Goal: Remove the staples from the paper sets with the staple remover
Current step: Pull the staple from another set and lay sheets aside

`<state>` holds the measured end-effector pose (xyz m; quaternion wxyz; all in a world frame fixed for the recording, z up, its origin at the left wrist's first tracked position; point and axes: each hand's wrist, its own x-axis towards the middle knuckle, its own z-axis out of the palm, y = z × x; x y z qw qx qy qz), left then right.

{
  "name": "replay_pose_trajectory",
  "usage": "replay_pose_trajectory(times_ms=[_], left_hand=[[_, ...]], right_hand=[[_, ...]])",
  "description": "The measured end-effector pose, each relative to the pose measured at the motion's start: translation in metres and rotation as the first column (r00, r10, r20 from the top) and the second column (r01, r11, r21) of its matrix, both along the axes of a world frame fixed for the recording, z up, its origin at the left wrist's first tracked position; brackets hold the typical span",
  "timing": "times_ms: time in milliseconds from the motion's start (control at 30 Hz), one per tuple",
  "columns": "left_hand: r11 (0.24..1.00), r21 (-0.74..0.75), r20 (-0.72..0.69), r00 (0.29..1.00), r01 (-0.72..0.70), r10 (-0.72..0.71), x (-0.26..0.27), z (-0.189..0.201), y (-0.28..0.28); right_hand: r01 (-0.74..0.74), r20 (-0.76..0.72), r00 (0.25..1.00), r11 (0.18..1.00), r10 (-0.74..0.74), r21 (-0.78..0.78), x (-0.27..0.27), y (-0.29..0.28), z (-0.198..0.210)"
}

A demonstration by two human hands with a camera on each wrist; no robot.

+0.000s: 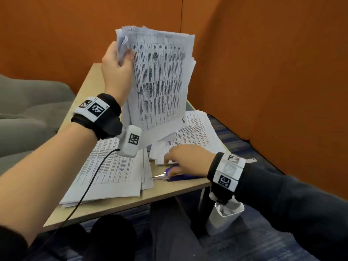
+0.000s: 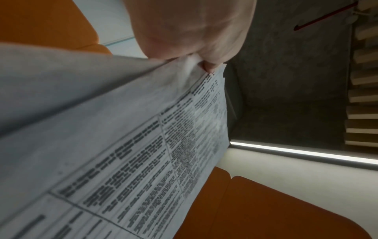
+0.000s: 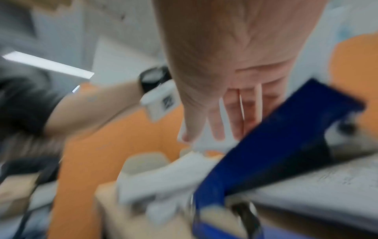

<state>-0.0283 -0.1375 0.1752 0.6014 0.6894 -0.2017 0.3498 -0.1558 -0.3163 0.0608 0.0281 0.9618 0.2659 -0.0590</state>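
Paper set [image 1: 158,80] held upright above table [image 1: 90,80], corner pinched by left hand [image 1: 116,66]. Right hand [image 1: 186,160], fingers extended, laid over blue staple remover [image 1: 173,175] near table's front edge; tool best gripped firmly before stapled corner is lowered.

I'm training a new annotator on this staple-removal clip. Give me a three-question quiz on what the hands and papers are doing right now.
1. True or false: the left hand grips a paper set raised off the table.
2. The right hand is: A) lifting a sheet high, B) reaching down over the blue staple remover, C) resting in the person's lap.
3. Fill in: the raised set is gripped near its ____ corner, as the head view shows it.

Key: 1 true; 2 B; 3 top left. The right wrist view is too blurred to show whether the fingers already grip the tool.
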Motion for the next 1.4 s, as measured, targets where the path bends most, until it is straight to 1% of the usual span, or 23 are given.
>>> replay_pose_trajectory(times_ms=[33,67,100,167,233,267,300,333,400,467,533,633,700,733,800,967,1033,1133,1200,1233,1300,1367,1400], left_hand=[[1.000,-0.001,0.011,1.000,0.013,-0.013,-0.001,-0.001,-0.001],[0.999,-0.006,0.024,0.999,0.040,-0.040,-0.002,-0.002,-0.002],[0.997,-0.015,0.032,0.997,0.074,-0.073,-0.003,-0.002,-0.004],[0.992,-0.027,0.048,0.991,0.126,-0.125,-0.006,0.002,-0.010],[0.984,-0.042,0.072,0.983,0.172,-0.169,-0.008,0.009,-0.019],[0.980,-0.048,0.097,0.977,0.195,-0.189,-0.009,0.012,-0.024],[0.977,-0.053,0.124,0.972,0.208,-0.200,-0.011,0.016,-0.030],[0.975,-0.051,0.165,0.965,0.216,-0.205,-0.015,0.020,-0.037],[0.969,-0.037,0.250,0.941,0.246,-0.230,-0.023,0.027,-0.049],[0.960,-0.038,0.309,0.917,0.277,-0.252,-0.026,0.025,-0.058],[0.973,-0.057,0.284,0.938,0.223,-0.198,-0.025,0.011,-0.063],[0.982,-0.110,0.022,0.989,0.150,-0.149,-0.018,-0.031,-0.065],[0.983,-0.152,-0.224,0.965,0.102,-0.134,-0.011,-0.058,-0.067],[0.986,-0.153,-0.299,0.947,0.072,-0.115,-0.009,-0.066,-0.070],[0.985,-0.170,-0.335,0.938,0.034,-0.090,-0.005,-0.065,-0.076],[0.948,-0.314,-0.155,0.982,0.056,-0.110,-0.010,-0.025,-0.086],[0.945,-0.324,-0.204,0.973,0.036,-0.107,-0.009,-0.027,-0.084],[0.956,-0.290,-0.406,0.901,0.032,-0.153,-0.001,-0.053,-0.079],[0.974,-0.223,-0.455,0.880,0.033,-0.134,0.001,-0.066,-0.079],[0.981,-0.191,-0.444,0.890,0.017,-0.102,0.000,-0.068,-0.080],[0.979,-0.201,-0.329,0.943,-0.022,-0.046,-0.002,-0.062,-0.079],[0.974,-0.224,-0.137,0.989,0.018,-0.050,-0.004,-0.051,-0.076],[0.978,-0.203,-0.029,0.998,0.048,-0.055,-0.003,-0.046,-0.075]], right_hand=[[0.051,0.008,0.999,0.983,-0.053,0.178,0.002,-0.007,0.010],[0.114,0.031,0.990,0.919,-0.136,0.377,0.007,-0.017,0.021],[0.181,0.052,0.966,0.801,-0.255,0.570,0.016,-0.029,0.032],[0.284,-0.044,0.872,0.430,-0.488,0.857,0.038,-0.058,0.053],[0.354,-0.291,0.820,0.037,-0.493,0.935,0.056,-0.083,0.070],[0.386,-0.387,0.818,-0.093,-0.426,0.918,0.063,-0.093,0.076],[0.397,-0.431,0.835,-0.168,-0.342,0.902,0.068,-0.099,0.082],[0.374,-0.418,0.870,-0.202,-0.262,0.905,0.070,-0.100,0.089],[0.255,-0.301,0.937,-0.245,-0.175,0.935,0.072,-0.097,0.102],[0.140,-0.198,0.965,-0.299,-0.171,0.944,0.071,-0.095,0.111],[0.081,-0.136,0.974,-0.279,-0.183,0.957,0.072,-0.101,0.108],[0.135,-0.160,0.971,-0.147,-0.179,0.980,0.070,-0.107,0.087],[0.202,-0.216,0.959,-0.097,-0.181,0.975,0.068,-0.105,0.070],[0.217,-0.235,0.951,-0.110,-0.199,0.970,0.068,-0.103,0.065],[0.212,-0.247,0.939,-0.160,-0.241,0.964,0.070,-0.098,0.062],[0.093,-0.195,0.932,-0.316,-0.307,0.944,0.079,-0.089,0.091],[0.071,-0.154,0.945,-0.280,-0.288,0.958,0.079,-0.092,0.095],[0.176,-0.203,0.955,-0.135,-0.218,0.975,0.075,-0.096,0.082],[0.246,-0.270,0.933,-0.127,-0.238,0.961,0.073,-0.094,0.071],[0.242,-0.277,0.924,-0.156,-0.264,0.958,0.073,-0.092,0.068],[0.190,-0.242,0.916,-0.186,-0.319,0.964,0.073,-0.091,0.068],[0.073,-0.132,0.907,-0.158,-0.401,0.985,0.072,-0.093,0.074],[0.003,-0.050,0.891,-0.105,-0.452,0.995,0.070,-0.094,0.078]])
